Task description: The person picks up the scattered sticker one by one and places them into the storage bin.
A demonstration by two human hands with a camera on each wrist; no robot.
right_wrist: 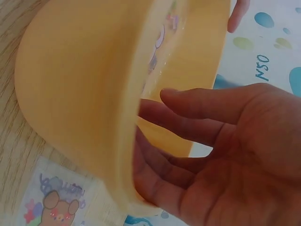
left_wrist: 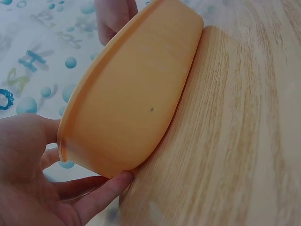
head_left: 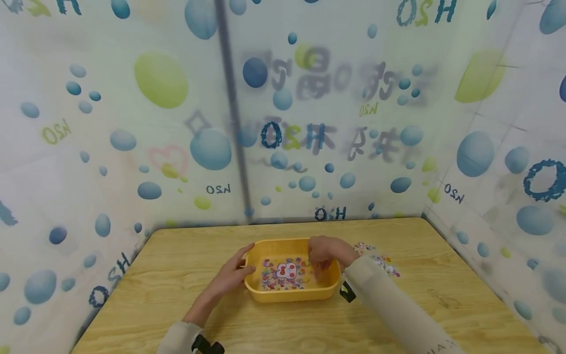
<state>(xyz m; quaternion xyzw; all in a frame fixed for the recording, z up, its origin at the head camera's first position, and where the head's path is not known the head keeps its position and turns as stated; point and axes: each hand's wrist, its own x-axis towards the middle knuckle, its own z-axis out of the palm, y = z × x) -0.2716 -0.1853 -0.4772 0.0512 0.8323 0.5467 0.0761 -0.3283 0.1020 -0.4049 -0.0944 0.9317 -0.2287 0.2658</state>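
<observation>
1. Left hand (head_left: 230,278) sits at the left end of the yellow tub (head_left: 292,294), just left of centre in the head view: thumb up on the rim, fingers curled round the outer wall, gripping it.
2. Left wrist view confirms it: fingers (left_wrist: 101,193) tucked under the tub's corner at lower left, right against the tabletop (left_wrist: 244,141).
3. Right hand (head_left: 329,253) reaches down into the right half of the tub, fingers loosely bent and spread, nothing pinched that I can make out.
4. Right wrist view: those fingers (right_wrist: 197,117) lie inside the rim, relaxed, near the inner wall.
5. Tub is centred on the tabletop between both hands, colourful stickers (head_left: 283,273) on its floor.
6. More stickers, a loose pile (head_left: 380,258), lie just right of the tub.
</observation>
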